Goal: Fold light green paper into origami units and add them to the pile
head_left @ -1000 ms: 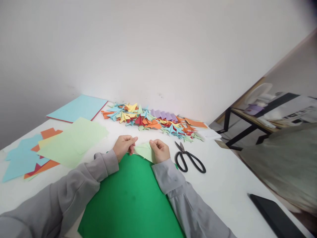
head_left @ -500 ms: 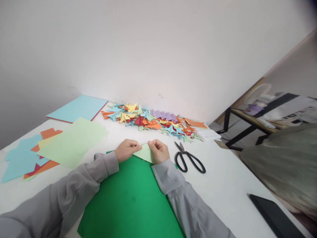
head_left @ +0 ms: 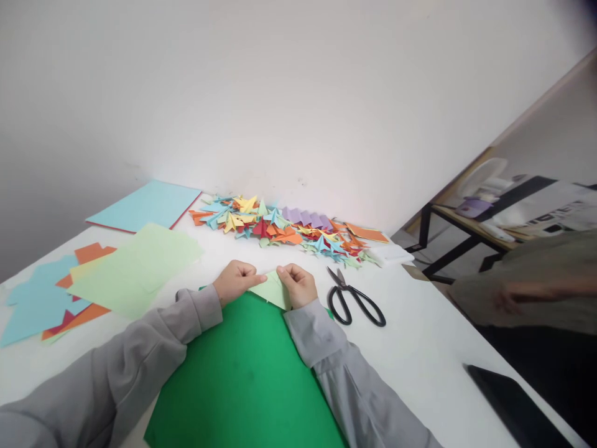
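Note:
My left hand (head_left: 236,280) and my right hand (head_left: 297,284) both pinch a small, partly folded piece of light green paper (head_left: 271,289). It lies at the far edge of a large dark green sheet (head_left: 242,379) on the white table (head_left: 420,348). The fingertips of both hands nearly meet at the top of the folded piece. Grey sleeves cover both my arms. Black scissors (head_left: 355,303) lie shut just right of my right hand.
A pile of folded coloured paper shapes (head_left: 280,228) runs along the wall. Loose light green (head_left: 135,267), blue and orange sheets lie at left, a light blue sheet (head_left: 147,204) behind them. A black flat object (head_left: 513,404) sits near right. Another person's hand (head_left: 513,297) shows at far right.
My left hand slid right along the light green piece until its fingertips came close to my right hand's. A person's hand has appeared at the far right.

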`<state>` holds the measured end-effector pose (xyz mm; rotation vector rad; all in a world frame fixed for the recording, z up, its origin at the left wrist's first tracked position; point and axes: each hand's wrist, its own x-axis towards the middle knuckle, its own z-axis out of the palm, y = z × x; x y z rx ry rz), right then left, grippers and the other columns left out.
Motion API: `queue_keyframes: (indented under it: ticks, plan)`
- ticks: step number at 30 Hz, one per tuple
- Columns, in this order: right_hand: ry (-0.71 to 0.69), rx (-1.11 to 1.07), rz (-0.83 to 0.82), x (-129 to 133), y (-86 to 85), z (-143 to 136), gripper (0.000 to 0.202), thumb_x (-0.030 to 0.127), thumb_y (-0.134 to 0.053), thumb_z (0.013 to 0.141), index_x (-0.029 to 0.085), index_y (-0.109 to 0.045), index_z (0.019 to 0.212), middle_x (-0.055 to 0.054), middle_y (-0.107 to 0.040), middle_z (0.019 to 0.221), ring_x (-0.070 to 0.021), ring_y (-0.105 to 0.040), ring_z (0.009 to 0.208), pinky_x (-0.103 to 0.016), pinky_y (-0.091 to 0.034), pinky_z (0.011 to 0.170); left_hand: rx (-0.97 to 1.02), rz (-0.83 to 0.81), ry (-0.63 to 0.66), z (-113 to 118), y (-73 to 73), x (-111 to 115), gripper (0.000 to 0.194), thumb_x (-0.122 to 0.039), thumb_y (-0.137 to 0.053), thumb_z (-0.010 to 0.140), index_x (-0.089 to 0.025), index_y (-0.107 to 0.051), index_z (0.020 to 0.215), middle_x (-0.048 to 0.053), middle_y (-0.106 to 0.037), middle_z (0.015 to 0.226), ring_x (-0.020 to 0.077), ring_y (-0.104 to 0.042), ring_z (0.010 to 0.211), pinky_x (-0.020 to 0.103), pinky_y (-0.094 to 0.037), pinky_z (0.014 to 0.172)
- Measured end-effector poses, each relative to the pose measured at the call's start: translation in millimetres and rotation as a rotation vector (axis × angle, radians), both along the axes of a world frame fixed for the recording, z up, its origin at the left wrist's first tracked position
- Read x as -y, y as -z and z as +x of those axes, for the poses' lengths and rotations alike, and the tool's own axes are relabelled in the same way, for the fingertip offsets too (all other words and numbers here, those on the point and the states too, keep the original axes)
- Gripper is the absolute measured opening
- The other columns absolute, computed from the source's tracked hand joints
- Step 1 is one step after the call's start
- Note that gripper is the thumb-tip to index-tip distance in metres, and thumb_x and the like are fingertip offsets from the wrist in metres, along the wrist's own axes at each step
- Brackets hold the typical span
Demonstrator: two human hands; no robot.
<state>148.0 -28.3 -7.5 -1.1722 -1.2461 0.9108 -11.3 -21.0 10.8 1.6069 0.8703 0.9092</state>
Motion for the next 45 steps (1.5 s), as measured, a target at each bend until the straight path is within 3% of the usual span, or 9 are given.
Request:
queue_keyframes:
  ticks: [3,6,10,13,17,28,34,40,45]
  plan:
    - [0.045,-0.027,-0.002,-2,-0.1,3,0.033,0.043,-0.060,0.058,0.018,-0.043,0.047,0.008,-0.031,0.042,-0.0060,-0.024,0.042,-0.022,-0.019,0.042,0.024,-0.046,-0.094,0,2.2,-1,0.047,-0.043,-0.057,0.063,-0.017,-0.024,0.042,-0.009,-0.021,0.036,0.0031,-0.018,0.037,0.021,-0.014,0.040]
    - [-0.012,0.008,-0.016,1,-2.5,-1,0.031,0.043,-0.059,0.058,0.017,-0.047,0.049,0.007,-0.034,0.042,-0.0064,-0.026,0.042,-0.022,-0.020,0.043,0.006,-0.022,-0.140,2,2.4,1,0.037,-0.041,-0.062,0.060,-0.016,-0.036,0.049,-0.009,-0.030,0.039,0.0040,-0.025,0.039,0.019,-0.017,0.040]
    - [-0.120,0.075,-0.004,9,-4.9,-11,0.030,0.044,-0.060,0.058,0.017,-0.049,0.049,0.006,-0.038,0.043,-0.0072,-0.030,0.043,-0.022,-0.024,0.044,-0.088,0.037,0.075,3,0.8,3,0.030,-0.041,-0.057,0.063,-0.014,-0.047,0.057,-0.007,-0.033,0.045,0.0056,-0.028,0.044,0.020,-0.021,0.043]
    - [-0.136,0.086,-0.007,11,-5.5,-14,0.031,0.044,-0.061,0.057,0.017,-0.049,0.049,0.007,-0.038,0.042,-0.0072,-0.030,0.043,-0.022,-0.024,0.043,-0.150,0.062,0.148,3,-0.5,2,0.034,-0.041,-0.053,0.065,-0.015,-0.040,0.049,-0.007,-0.028,0.044,0.0056,-0.025,0.045,0.020,-0.020,0.043]
    - [-0.135,0.086,-0.020,11,-6.7,-13,0.030,0.044,-0.060,0.058,0.016,-0.050,0.051,0.006,-0.040,0.043,-0.0074,-0.031,0.043,-0.022,-0.025,0.043,-0.232,0.121,0.105,2,-1.1,1,0.037,-0.039,-0.052,0.067,-0.017,-0.030,0.046,-0.008,-0.022,0.043,0.0056,-0.021,0.044,0.021,-0.018,0.043]
    - [-0.120,0.094,-0.015,8,-2.4,-10,0.027,0.041,-0.058,0.061,0.016,-0.051,0.053,0.006,-0.041,0.043,-0.0069,-0.031,0.042,-0.021,-0.025,0.042,-0.319,0.204,0.042,1,-0.2,0,0.044,-0.044,-0.051,0.067,-0.017,-0.027,0.043,-0.008,-0.019,0.041,0.0057,-0.020,0.043,0.021,-0.017,0.042]
    - [-0.046,0.060,-0.007,6,-7.5,-11,0.029,0.043,-0.058,0.057,0.017,-0.049,0.049,0.007,-0.037,0.041,-0.0067,-0.028,0.042,-0.021,-0.023,0.042,-0.241,0.112,-0.013,0,1.2,-1,0.049,-0.047,-0.054,0.064,-0.017,-0.025,0.039,-0.008,-0.018,0.038,0.0048,-0.018,0.040,0.022,-0.016,0.040]
    - [0.019,0.008,-0.023,2,-5.5,-6,0.031,0.045,-0.058,0.055,0.017,-0.047,0.047,0.008,-0.033,0.041,-0.0059,-0.025,0.041,-0.021,-0.019,0.041,-0.129,-0.062,0.017,-2,0.4,1,0.043,-0.051,-0.049,0.066,-0.017,-0.034,0.045,-0.007,-0.027,0.038,0.0060,-0.031,0.038,0.020,-0.022,0.039]
    - [-0.002,0.002,-0.020,1,-0.6,-4,0.031,0.044,-0.059,0.058,0.017,-0.048,0.050,0.007,-0.034,0.042,-0.0060,-0.025,0.041,-0.021,-0.020,0.041,-0.076,-0.056,0.003,-2,-1.7,1,0.046,-0.050,-0.053,0.064,-0.017,-0.029,0.042,-0.008,-0.023,0.038,0.0043,-0.024,0.037,0.020,-0.018,0.038]
